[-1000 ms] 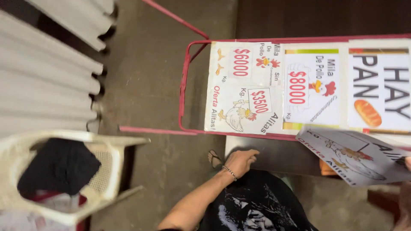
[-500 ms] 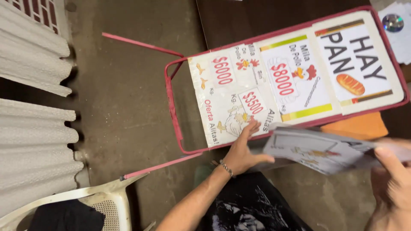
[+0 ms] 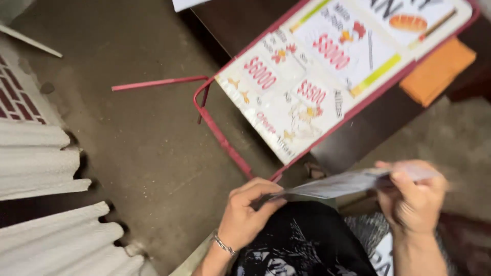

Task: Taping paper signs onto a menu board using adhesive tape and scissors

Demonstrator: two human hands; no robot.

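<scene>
While both hands hold a flat printed sheet (image 3: pixel 342 183) low in the frame, the sheet is seen nearly edge-on, so its printed face cannot be made out. The left hand (image 3: pixel 248 212), lower centre, pinches the sheet's near end between thumb and curled fingers; a metal bracelet (image 3: pixel 223 244) circles that wrist. The right hand (image 3: pixel 414 197), lower right, is blurred, but its grip looks closed around the sheet's far end.

As far as the work goes, the sheet is lifted and held in the air, apart from everything else and not yet set down or fixed to anything. Above it, in the upper right of the frame, a red metal frame sign (image 3: pixel 337 76) lies tilted, already covered with white posters showing red figures and small pictures of food. It seems to rest on a dark tabletop (image 3: pixel 368 128), though much of that surface is hidden. An orange cloth (image 3: pixel 437 69) lies beside the sign's lower edge.

Corrugated white sheets (image 3: pixel 46 168) fill the left edge, over a bare concrete floor (image 3: pixel 133 143). The sign's top is cut off, and the person's dark patterned clothing (image 3: pixel 302 245) blocks the bottom.
</scene>
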